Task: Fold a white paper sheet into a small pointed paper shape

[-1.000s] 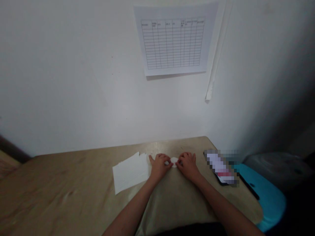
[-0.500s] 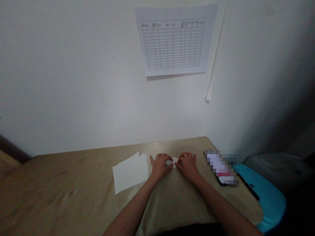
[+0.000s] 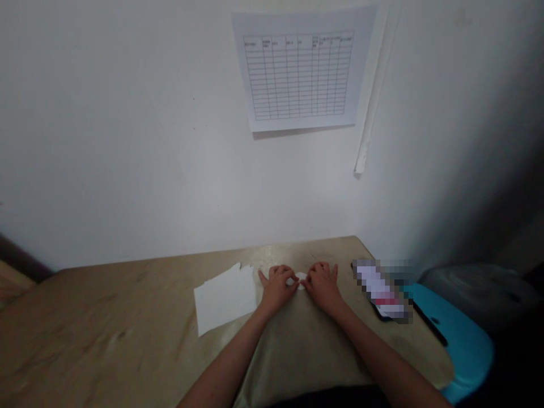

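White paper, by appearance: a small piece [image 3: 301, 276] sits between the two hands over the tabletop [image 3: 127, 317], nearer the far edge than the near one and towards the far right corner. The left hand [image 3: 278, 285] has thumb and forefinger bent together, gripping the piece at its left side. The right hand [image 3: 323, 287] faces it, fingers likewise closed on the right side — the exact hold of each fingertip is too small to verify.

Step in hand, as judged: two-handed working of the small piece, possibly a fold or crease; its shape cannot be confirmed. The next move calls for fine fingertip control, with both grips steady and even — an uneven pull could wrinkle or tear thin material.

White sheets [image 3: 225, 303] lie just left of the left hand, irregular at the side towards the far edge. A pixelated phone-like item [image 3: 380, 292] rests along the right edge, well apart from the piece.
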Motion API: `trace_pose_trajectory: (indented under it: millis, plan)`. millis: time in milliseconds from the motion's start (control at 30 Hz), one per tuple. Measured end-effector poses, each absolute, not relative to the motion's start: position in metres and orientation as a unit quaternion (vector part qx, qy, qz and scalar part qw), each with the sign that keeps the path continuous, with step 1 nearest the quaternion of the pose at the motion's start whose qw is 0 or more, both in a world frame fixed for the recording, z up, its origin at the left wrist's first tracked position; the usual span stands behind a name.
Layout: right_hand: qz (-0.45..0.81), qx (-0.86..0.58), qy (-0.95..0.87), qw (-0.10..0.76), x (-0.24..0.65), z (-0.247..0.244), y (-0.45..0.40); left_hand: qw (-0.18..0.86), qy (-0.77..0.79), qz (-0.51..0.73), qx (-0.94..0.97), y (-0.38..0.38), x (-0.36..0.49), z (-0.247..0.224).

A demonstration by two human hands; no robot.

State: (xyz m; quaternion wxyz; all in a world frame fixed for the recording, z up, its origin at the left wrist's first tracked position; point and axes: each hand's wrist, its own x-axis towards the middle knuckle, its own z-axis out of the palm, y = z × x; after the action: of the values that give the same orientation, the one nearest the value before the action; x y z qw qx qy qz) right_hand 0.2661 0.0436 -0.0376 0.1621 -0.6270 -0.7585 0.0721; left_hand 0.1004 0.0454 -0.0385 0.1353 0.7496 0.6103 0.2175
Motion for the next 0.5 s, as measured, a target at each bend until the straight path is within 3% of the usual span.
trace_pose_trajectory:
  millis: [500]
  plan:
    - [0.086, -0.625, -0.754, 0.183, 0.2681, -0.046, 0.0437, 0.131, 0.606, 0.184, 0.763, 0.0487, 0.0984, -0.047]
